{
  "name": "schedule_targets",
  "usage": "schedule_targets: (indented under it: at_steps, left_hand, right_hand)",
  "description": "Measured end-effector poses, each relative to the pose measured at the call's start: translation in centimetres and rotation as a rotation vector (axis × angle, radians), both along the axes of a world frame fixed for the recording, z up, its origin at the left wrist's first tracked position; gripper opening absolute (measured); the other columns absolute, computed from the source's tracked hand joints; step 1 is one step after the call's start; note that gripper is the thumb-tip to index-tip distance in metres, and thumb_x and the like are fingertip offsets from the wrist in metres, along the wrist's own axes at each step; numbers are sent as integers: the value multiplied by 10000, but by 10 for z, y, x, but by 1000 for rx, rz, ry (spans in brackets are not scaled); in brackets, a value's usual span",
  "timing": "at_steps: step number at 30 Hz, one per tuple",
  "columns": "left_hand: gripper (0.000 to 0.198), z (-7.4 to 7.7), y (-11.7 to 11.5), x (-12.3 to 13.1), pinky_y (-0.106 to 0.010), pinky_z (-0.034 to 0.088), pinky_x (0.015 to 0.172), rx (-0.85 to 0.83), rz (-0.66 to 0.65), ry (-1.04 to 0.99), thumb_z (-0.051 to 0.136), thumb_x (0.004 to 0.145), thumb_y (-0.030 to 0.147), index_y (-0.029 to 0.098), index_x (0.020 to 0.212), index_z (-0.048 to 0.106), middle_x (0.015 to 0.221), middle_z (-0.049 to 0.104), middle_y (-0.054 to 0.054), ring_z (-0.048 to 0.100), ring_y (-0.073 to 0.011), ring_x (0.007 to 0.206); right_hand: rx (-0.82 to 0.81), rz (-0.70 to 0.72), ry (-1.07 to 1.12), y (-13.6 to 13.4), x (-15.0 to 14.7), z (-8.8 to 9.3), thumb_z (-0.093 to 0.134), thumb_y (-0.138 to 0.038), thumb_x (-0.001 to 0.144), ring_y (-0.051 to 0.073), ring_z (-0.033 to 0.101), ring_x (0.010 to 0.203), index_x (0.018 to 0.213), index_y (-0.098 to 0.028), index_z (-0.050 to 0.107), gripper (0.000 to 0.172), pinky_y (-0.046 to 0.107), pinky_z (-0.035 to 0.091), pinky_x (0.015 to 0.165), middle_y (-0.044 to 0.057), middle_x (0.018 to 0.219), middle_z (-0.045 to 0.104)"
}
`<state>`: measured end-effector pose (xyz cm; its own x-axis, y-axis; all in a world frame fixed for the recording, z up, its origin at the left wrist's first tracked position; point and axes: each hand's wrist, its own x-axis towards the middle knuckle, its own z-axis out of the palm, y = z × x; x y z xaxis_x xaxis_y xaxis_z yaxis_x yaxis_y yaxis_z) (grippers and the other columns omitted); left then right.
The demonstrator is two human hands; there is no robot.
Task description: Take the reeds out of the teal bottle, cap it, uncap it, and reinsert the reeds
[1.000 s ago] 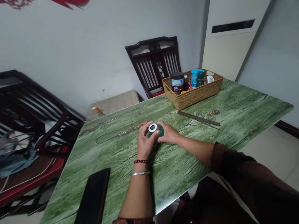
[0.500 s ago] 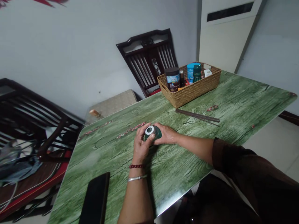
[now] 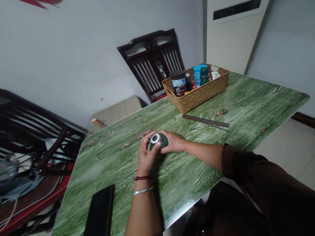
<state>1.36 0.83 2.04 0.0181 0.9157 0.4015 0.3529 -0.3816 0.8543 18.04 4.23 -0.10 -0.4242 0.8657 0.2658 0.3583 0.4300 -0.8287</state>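
Observation:
Between my hands is a small dark-green glass bottle [image 3: 164, 141] with a white ring round its open top, tipped towards the left. My left hand [image 3: 147, 151] wraps its near left side, thumb lying against the neck below the ring. On the other side my right hand [image 3: 174, 142] closes round the bottle's body. Fingers hide much of the bottle, and I cannot tell whether its base touches the table. Several thin dark-brown sticks [image 3: 205, 121] lie together on the table, beyond and to the right of my hands.
A woven basket [image 3: 203, 96] with jars and bottles stands at the back of the green wood-patterned table [image 3: 197, 170]. A black phone [image 3: 99, 209] lies at the near left. Dark wooden chairs stand behind the table [image 3: 157, 62] and at the left [image 3: 52, 131].
The whole view has shifted slightly, so things sit a little further left. Both hands keep the same hold on the bottle.

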Motion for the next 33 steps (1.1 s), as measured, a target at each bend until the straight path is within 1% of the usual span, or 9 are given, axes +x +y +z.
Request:
schedule_targets:
  at_steps: [5,7,9,12,15,18,24,28,33]
  left_hand:
    - [514,0,-2,-6,-446,384,1118,-49,-113,55,697,820,443,259,1296,633,1325,623,-83,546,-280,1275]
    - [568,0,-3,-7,-454,376,1124,-62,-154,55,682,837,435,260,1366,572,1373,596,-88,535,-282,1295]
    - [642,0,-3,-5,-458,391,1110,-48,-152,47,698,820,446,257,1407,518,1396,571,-101,532,-287,1296]
    - [664,-3,0,-1,-456,431,1065,8,-59,50,739,775,458,250,1367,525,1350,580,-115,557,-283,1244]
    - [525,-5,3,1,-459,444,1044,35,40,79,750,770,437,243,1234,598,1271,622,-103,590,-267,1176]
    - [422,-6,4,1,-450,447,1040,36,89,67,746,778,431,227,1136,651,1217,658,-95,613,-255,1132]
    - [426,0,3,-2,-386,478,1011,73,204,-130,689,833,470,217,1174,664,1166,686,-74,641,-217,1088]
    - [430,1,2,-4,-422,455,1048,39,129,-3,720,805,449,229,1174,692,1201,677,-78,619,-244,1152]
    - [386,2,2,-3,-464,396,1100,98,9,190,701,826,402,251,1182,699,1218,676,-74,571,-258,1222]
  right_hand:
    - [7,21,-3,1,2,-1,849,-385,623,247,652,953,1200,-215,512,689,321,472,787,42,1036,675]
    - [2,22,-5,0,3,0,846,-384,627,246,654,959,1208,-215,511,691,315,469,783,41,1037,674]
    - [-5,24,-13,0,3,1,844,-374,630,241,656,948,1217,-220,510,693,306,464,772,32,1025,674]
    - [-6,26,-17,0,2,0,850,-355,618,231,656,911,1225,-231,510,707,297,456,756,14,998,673]
    - [14,21,-7,1,1,-2,845,-358,622,228,654,902,1232,-236,513,706,295,454,747,14,994,671]
    - [29,13,-21,2,0,-4,841,-402,630,230,657,911,1236,-229,515,709,295,459,742,22,997,670]
    - [35,11,-41,2,1,-5,866,-445,607,232,665,936,1274,-257,497,785,308,469,780,15,1027,671]
    - [38,9,-50,3,0,-4,861,-441,610,242,669,923,1257,-247,505,763,307,467,753,22,1014,676]
    - [31,25,-23,2,-1,-2,851,-390,625,247,663,964,1229,-227,504,716,308,473,770,40,1056,678]
